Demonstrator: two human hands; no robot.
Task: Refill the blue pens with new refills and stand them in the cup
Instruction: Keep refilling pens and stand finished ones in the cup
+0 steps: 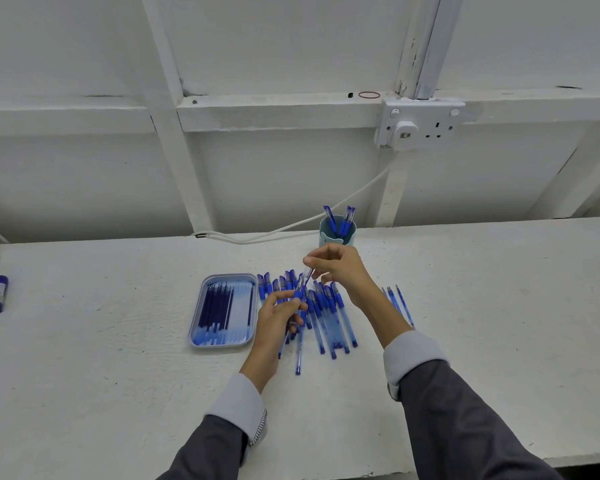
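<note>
Left hand [280, 315] clenched on pen barrel [293, 308] at blue grip, tip end aimed 1 o'clock. Right hand [340, 268] pinching thin part [309, 273] at barrel mouth; refill or tip cone, can't tell.

Do it well: keep part in line with barrel, no side load, left hand steady.

Counts:
- cup [336, 235], 12 o'clock: about 4 pens
- bench [118, 358] pile [329, 313]: roughly a dozen, overlapping
- tray [222, 311], 9 o'clock: about 7 refills
- loose refills [397, 303], 3 o'clock: 3
</note>
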